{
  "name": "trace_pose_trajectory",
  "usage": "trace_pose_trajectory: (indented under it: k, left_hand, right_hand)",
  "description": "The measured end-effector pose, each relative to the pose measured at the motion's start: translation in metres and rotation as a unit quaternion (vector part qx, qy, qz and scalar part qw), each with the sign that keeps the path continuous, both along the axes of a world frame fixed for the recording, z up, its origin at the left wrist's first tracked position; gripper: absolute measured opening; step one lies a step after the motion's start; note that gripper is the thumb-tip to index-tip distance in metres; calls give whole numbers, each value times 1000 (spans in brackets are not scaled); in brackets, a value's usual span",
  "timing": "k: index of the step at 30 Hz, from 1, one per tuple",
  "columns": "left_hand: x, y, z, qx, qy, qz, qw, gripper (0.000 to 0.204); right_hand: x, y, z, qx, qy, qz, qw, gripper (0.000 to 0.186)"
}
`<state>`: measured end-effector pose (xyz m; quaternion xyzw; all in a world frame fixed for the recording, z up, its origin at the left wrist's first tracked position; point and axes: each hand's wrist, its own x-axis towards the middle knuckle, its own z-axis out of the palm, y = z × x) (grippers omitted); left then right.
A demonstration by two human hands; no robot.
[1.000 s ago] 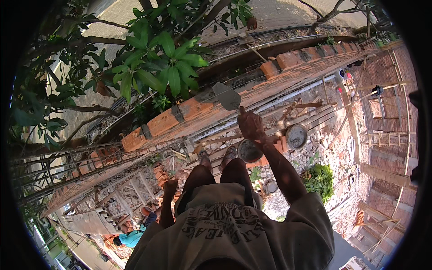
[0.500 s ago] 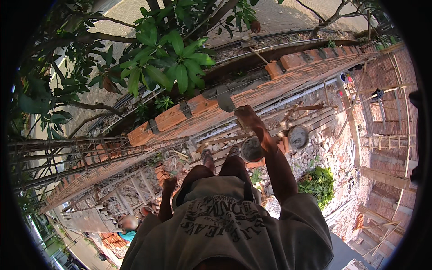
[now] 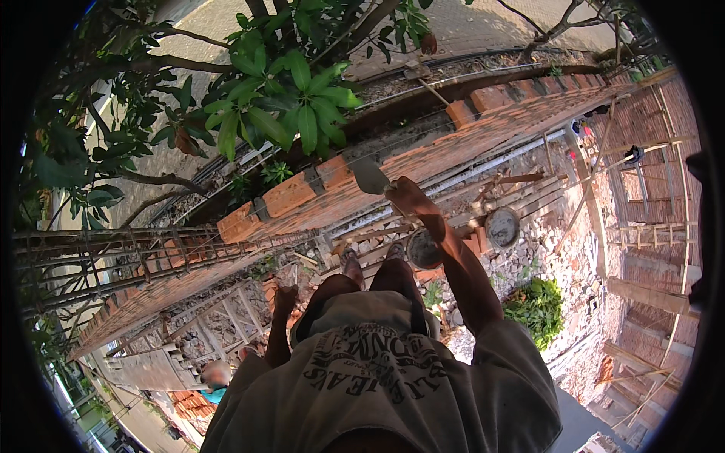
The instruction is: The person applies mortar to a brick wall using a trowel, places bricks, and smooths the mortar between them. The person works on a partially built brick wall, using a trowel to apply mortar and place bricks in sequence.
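My right hand (image 3: 408, 196) is closed round the handle of a trowel (image 3: 370, 177). The trowel's grey blade is over the near side of a brick wall's top, close to the last brick (image 3: 334, 174) of the laid row. Grey mortar (image 3: 404, 145) covers the wall top between that brick and the bricks farther right. My left hand (image 3: 286, 296) hangs low beside my left leg with its fingers curled; whether anything is inside them is hidden.
Two round tubs of mortar, one (image 3: 425, 249) near my feet and another (image 3: 502, 227) farther right, stand by the planks. Leafy branches (image 3: 283, 98) overhang the wall. Steel rebar (image 3: 113, 260) lies left. A person (image 3: 217, 375) is below at the lower left.
My right hand has moved a little left with the trowel, and its blade has turned and come nearer the last brick. My left hand has barely moved.
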<state>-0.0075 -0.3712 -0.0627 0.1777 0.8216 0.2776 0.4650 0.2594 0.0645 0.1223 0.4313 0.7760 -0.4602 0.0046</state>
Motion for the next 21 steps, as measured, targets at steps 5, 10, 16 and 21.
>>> trace_pose_trajectory:
  k: [5,10,16,21]
  left_hand:
    - [2,1,6,-20,-36,40,998,39]
    - [-7,-15,4,-28,-3,-9,1000,36]
    - [2,-27,22,-27,13,18,999,33]
    - [10,-9,65,-113,-66,105,986,29]
  right_hand:
    - [1,-14,-21,144,47,47,987,28]
    - [-1,-18,-30,112,-4,41,993,32]
    - [-18,-38,-16,-170,155,-39,972,29]
    - [-69,-54,-35,-585,348,-210,702,20]
